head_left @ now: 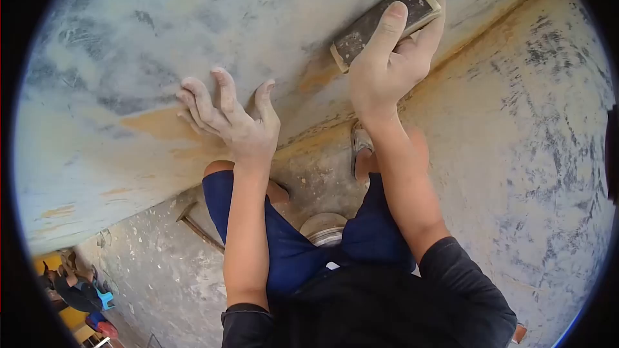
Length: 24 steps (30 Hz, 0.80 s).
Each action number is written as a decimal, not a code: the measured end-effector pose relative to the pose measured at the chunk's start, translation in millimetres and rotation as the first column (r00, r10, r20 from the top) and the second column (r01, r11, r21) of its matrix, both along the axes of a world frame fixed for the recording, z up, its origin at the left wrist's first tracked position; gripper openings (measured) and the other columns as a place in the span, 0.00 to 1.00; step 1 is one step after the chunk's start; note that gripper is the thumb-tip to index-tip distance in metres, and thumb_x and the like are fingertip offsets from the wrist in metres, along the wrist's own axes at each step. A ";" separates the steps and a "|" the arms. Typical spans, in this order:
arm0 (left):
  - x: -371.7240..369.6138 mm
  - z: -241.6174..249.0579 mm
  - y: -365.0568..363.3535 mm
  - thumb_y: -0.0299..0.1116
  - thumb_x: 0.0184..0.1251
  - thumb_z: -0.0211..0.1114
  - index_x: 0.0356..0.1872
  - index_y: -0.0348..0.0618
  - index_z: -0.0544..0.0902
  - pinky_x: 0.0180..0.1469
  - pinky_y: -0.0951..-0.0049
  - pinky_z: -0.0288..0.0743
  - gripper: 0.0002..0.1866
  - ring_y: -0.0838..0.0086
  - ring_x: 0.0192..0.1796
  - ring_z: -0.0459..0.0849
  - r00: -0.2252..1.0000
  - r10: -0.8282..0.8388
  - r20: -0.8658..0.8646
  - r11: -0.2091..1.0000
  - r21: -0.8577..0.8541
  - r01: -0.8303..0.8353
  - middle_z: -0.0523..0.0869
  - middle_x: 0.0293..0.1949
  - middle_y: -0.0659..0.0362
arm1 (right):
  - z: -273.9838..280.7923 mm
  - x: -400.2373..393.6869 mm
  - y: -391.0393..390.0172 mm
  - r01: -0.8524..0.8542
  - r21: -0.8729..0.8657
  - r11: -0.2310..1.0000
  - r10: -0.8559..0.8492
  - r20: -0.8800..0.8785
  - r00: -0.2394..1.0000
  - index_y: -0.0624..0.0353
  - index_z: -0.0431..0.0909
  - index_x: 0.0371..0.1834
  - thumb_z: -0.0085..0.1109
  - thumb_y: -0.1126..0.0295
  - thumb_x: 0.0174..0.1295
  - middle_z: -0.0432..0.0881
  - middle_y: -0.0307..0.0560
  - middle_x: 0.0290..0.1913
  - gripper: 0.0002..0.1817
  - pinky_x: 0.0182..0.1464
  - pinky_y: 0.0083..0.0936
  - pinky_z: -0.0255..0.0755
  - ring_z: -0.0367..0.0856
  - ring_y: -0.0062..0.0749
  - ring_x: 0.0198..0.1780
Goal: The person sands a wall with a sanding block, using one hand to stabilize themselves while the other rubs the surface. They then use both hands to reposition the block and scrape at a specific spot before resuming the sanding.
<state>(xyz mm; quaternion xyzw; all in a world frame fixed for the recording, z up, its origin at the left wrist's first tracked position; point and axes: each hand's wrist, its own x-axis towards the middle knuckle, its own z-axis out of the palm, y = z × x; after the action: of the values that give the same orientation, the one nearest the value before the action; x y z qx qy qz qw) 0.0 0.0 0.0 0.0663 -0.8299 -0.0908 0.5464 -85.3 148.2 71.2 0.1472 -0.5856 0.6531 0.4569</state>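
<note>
A dark, worn block with pale ends [377, 29] lies against the mottled grey-white wall [167, 19] at the upper right. My right hand [393, 64] grips it, thumb across its dark face and fingers along the far side. To the left, my left hand [235, 116] is raised at the wall beside an orange-brown patch, its dusty fingers apart and curved, holding nothing. Whether its fingertips touch the wall, I cannot tell.
A hammer-like tool [196, 225] lies on the speckled floor [155, 251] left of my knees. A round pale object [324, 227] stands between my legs. Another person [74, 290] is at the lower left near a blue stool [105, 298]. A second wall [516, 154] rises at right.
</note>
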 end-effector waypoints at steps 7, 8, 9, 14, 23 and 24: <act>3.7 2.7 -6.0 0.46 0.65 0.72 0.75 0.42 0.64 0.79 0.45 0.25 0.42 0.50 0.83 0.37 1.000 -0.008 -0.003 1.000 -0.030 0.008 0.50 0.78 0.42 | -42.7 25.7 -16.9 0.148 0.358 0.922 -0.138 -0.052 0.989 0.76 0.61 0.70 0.57 0.73 0.70 0.85 0.53 0.31 0.29 0.25 0.26 0.75 0.82 0.30 0.23; 3.9 2.9 -7.2 0.46 0.65 0.73 0.75 0.42 0.64 0.79 0.45 0.25 0.42 0.50 0.83 0.37 1.000 0.000 0.003 1.000 -0.028 0.000 0.50 0.78 0.42 | -26.5 18.5 -14.4 0.210 0.287 0.935 -0.187 -0.106 0.977 0.77 0.61 0.71 0.57 0.73 0.70 0.85 0.54 0.31 0.29 0.24 0.26 0.75 0.82 0.29 0.21; 3.8 2.9 -7.9 0.46 0.65 0.73 0.75 0.42 0.64 0.79 0.45 0.25 0.42 0.50 0.83 0.37 1.000 0.003 0.008 1.000 -0.029 -0.003 0.50 0.78 0.42 | -15.9 18.6 -11.2 0.205 0.286 0.936 -0.183 -0.101 0.978 0.77 0.61 0.71 0.57 0.73 0.70 0.85 0.54 0.31 0.29 0.24 0.26 0.75 0.82 0.29 0.21; -1.1 0.9 -5.7 0.46 0.65 0.72 0.75 0.42 0.64 0.79 0.45 0.26 0.41 0.50 0.83 0.37 0.999 0.011 -0.030 0.999 -0.033 -0.012 0.50 0.79 0.42 | -43.5 23.8 -12.5 0.001 0.183 0.983 -0.014 0.068 0.998 0.75 0.58 0.73 0.54 0.70 0.72 0.84 0.53 0.35 0.30 0.28 0.23 0.76 0.83 0.29 0.26; -2.4 2.3 -2.9 0.47 0.67 0.71 0.75 0.42 0.63 0.79 0.46 0.25 0.41 0.50 0.83 0.35 1.000 -0.008 -0.020 1.000 -0.012 0.008 0.50 0.79 0.42 | 0.7 6.3 10.3 0.104 0.178 0.978 -0.112 0.034 0.993 0.72 0.61 0.73 0.52 0.72 0.71 0.85 0.55 0.44 0.29 0.32 0.25 0.76 0.82 0.32 0.30; -2.6 1.1 -2.5 0.47 0.67 0.71 0.75 0.42 0.63 0.79 0.46 0.25 0.41 0.50 0.83 0.35 1.000 -0.007 -0.022 1.000 -0.012 0.007 0.50 0.79 0.42 | -6.8 11.5 4.2 0.133 0.213 0.968 -0.141 0.025 0.990 0.73 0.61 0.72 0.52 0.72 0.72 0.86 0.55 0.44 0.28 0.33 0.25 0.76 0.81 0.29 0.31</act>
<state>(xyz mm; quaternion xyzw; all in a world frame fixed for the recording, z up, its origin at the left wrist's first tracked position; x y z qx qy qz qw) -2.6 -2.5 1.1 0.0590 -0.8245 -0.0884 0.5557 -73.9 152.5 64.4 0.1410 -0.6693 0.5569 0.4712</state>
